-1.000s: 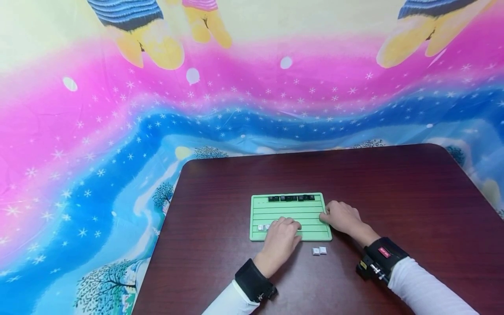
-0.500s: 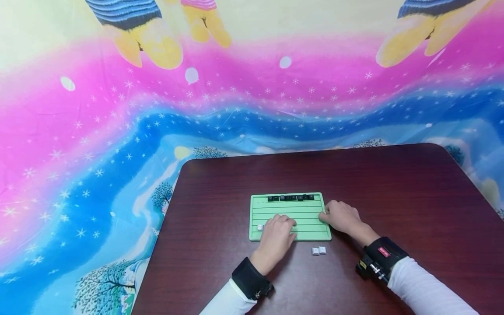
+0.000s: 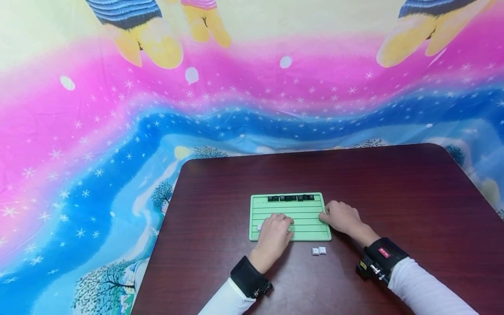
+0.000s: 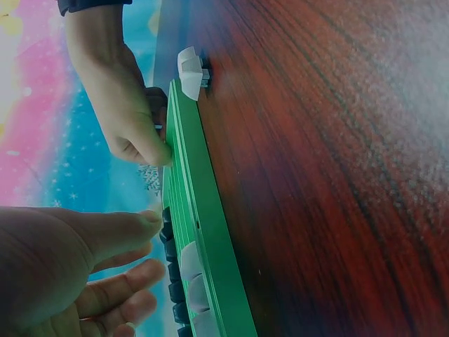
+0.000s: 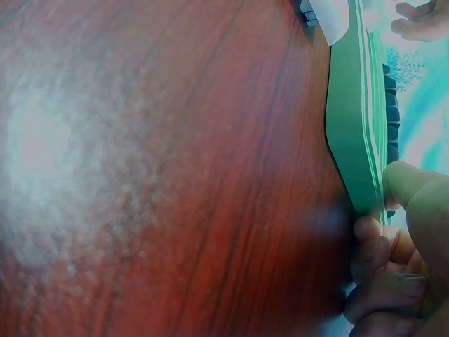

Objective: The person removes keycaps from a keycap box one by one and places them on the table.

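Observation:
A light green keycap tray with ridged rows lies on the table. At its right edge my right hand grips it, thumb on top and fingers curled along the side, as the right wrist view shows. Over the tray's lower left hovers my left hand, fingers loosely bent and holding nothing that I can see. Several white keycaps sit on the tray near that hand; from the head it mostly covers them. Along the far row stand several black keycaps.
Two white keycaps lie on the brown table just in front of the tray. Behind the table hangs a printed cloth. Each wrist carries a black strap with a camera.
My left hand has shifted a little to the left over the tray, covering more of the white keycaps. The right hand keeps its grip at the tray's edge.

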A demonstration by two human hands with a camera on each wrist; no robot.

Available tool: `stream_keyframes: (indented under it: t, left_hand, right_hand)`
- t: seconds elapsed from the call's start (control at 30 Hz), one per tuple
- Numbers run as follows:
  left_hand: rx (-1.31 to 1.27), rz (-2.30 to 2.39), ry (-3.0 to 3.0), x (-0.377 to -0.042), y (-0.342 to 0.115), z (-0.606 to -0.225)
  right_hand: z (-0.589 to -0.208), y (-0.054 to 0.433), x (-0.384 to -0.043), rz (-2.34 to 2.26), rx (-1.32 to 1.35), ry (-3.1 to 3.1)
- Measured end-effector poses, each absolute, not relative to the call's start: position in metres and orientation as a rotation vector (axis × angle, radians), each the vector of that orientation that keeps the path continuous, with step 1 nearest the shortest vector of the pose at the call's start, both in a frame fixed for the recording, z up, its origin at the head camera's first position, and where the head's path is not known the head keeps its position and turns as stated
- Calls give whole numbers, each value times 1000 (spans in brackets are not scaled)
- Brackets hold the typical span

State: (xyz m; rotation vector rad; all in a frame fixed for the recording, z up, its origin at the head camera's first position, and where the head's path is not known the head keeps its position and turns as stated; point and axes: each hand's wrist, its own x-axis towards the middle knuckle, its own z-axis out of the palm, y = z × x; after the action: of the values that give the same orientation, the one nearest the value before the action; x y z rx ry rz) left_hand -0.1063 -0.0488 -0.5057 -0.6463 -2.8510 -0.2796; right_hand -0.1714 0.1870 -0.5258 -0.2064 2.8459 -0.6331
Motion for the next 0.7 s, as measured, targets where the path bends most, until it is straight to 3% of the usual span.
stream_keyframes:
  t: [0.7]
  left_hand:
    - [-637, -263, -2885, -109, -51, -511]
  right_hand:
    - [-528, 188, -173, -637, -205, 2844]
